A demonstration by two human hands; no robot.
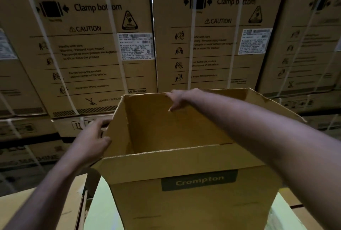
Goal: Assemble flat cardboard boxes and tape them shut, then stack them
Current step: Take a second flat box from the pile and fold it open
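Observation:
A brown cardboard box (pixel 193 202) with a dark "Crompton" label stands upright in front of me, its top flaps raised and its inside hollow. My right hand (pixel 180 98) reaches across the opening and grips the top edge of the far flap, thumb on the inner face. My left hand (pixel 92 135) holds the left side flap at its outer edge, fingers curled around it. The box bottom is out of view.
A wall of large strapped cartons (pixel 92 45) printed "Clamp bottom" and "CAUTION" rises right behind the box. Lower cartons (pixel 27 130) sit at the left. Another cardboard surface (pixel 36 202) lies at the bottom left, and a pale green surface (pixel 103 211) shows beneath the box.

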